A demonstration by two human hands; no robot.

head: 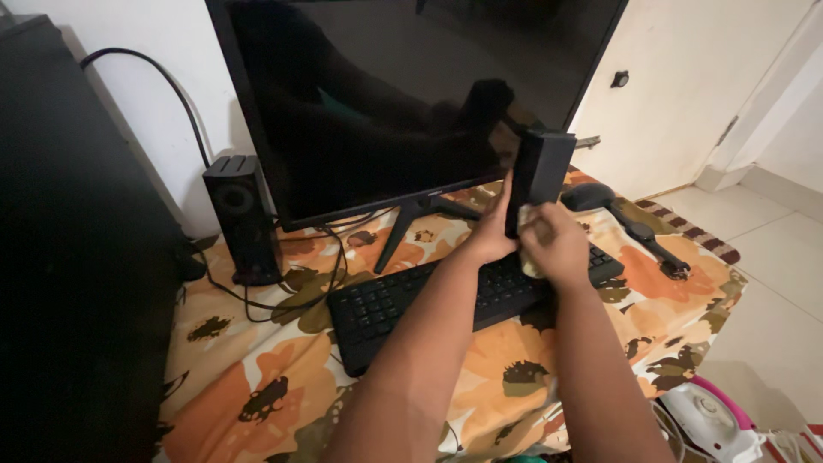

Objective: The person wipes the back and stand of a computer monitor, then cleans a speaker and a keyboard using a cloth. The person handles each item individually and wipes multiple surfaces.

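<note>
Holding a small black speaker (540,176) upright above the right end of the keyboard (463,296), the left hand (493,231) is gripping it from the left side, fingers closed around its lower part. The right hand (557,244) is pressing a pale cloth (530,249) against the speaker's lower front, its grip clenched on the cloth. Both forearms are reaching in from the bottom edge, crossing over the keyboard.

Items lying or standing about the hands:
- Black keyboard, lying slightly askew on the surface (257,377), partly hidden by the arms.
- Floral cover in orange, cream and dark green, draping over the surface.
- Large dark monitor (411,94), screen off, standing on a forked stand (411,219) just behind the keyboard; the held speaker is overlapping the monitor's lower right corner in the view.
- Second black speaker (242,219), standing upright to the left of the monitor, well apart from the hands.
- Black cables (283,296), trailing from the second speaker toward the monitor stand and up the wall.
- Dark long-handled object (626,223), lying on the cover to the right of the held speaker; its kind is not clear.
- White and pink appliance (711,420), sitting on the tiled floor at lower right.
- Dark cabinet side (77,257), filling the left edge.
</note>
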